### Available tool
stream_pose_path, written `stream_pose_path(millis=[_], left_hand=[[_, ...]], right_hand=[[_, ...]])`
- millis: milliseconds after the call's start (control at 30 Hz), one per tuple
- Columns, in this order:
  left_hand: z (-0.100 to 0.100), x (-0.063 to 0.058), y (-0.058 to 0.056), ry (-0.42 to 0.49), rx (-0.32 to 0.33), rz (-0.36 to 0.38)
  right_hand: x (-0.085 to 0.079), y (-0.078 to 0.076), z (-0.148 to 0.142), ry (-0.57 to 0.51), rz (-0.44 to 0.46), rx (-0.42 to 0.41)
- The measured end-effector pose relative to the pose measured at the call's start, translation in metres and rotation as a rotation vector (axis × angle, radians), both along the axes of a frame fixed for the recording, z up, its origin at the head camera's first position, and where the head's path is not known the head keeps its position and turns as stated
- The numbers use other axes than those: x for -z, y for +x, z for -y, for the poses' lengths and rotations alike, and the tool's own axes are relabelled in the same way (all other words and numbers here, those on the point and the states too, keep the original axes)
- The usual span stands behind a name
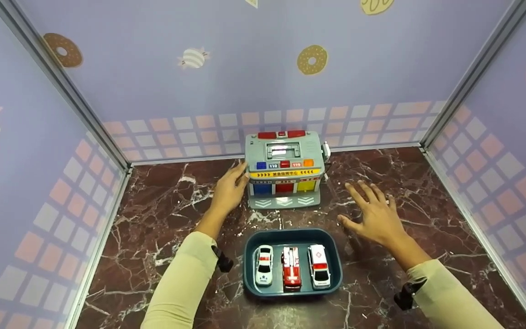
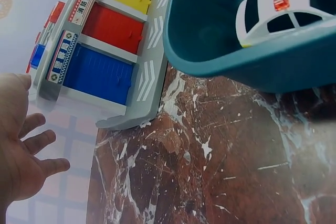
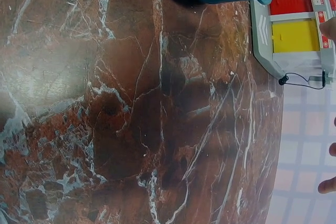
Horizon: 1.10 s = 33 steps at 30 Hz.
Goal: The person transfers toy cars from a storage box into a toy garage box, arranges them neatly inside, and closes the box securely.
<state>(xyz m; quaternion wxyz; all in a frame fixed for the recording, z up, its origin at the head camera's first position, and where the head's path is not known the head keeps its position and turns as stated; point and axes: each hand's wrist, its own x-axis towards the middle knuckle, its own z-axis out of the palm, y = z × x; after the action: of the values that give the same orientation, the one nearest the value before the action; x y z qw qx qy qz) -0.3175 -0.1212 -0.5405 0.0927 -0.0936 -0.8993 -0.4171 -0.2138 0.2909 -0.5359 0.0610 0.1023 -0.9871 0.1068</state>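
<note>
A grey toy garage with blue, red and yellow doors stands near the back wall. At its left side is my left hand, fingers extended, the fingertips at or very near the side wall; contact cannot be made out. My right hand hovers to the right of the garage with spread fingers and holds nothing. Nearer to me lies a dark teal tray holding a white toy police car, a red toy fire engine and a white toy ambulance, side by side.
A brown marbled tabletop carries everything. Lilac panels with pink and white squares enclose the back and both sides. On the garage's right side hangs a small white part with a dark cord.
</note>
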Motion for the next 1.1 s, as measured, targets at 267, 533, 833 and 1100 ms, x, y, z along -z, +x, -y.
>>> stream_pose_path(millis=[267, 533, 833, 1100], left_hand=[[-0.001, 0.006, -0.003, -0.022, -0.032, -0.015], [-0.007, 0.0, -0.009, -0.062, -0.07, -0.044], [-0.012, -0.005, -0.014, -0.149, -0.083, -0.024], [-0.014, -0.005, -0.015, -0.176, -0.086, -0.006]], right_hand=[[0.005, 0.001, 0.005, -0.013, -0.015, -0.033], [0.005, -0.004, 0.008, -0.044, -0.036, -0.069], [0.0, -0.02, 0.016, -0.072, -0.058, -0.141], [-0.012, -0.039, 0.026, -0.095, -0.015, -0.196]])
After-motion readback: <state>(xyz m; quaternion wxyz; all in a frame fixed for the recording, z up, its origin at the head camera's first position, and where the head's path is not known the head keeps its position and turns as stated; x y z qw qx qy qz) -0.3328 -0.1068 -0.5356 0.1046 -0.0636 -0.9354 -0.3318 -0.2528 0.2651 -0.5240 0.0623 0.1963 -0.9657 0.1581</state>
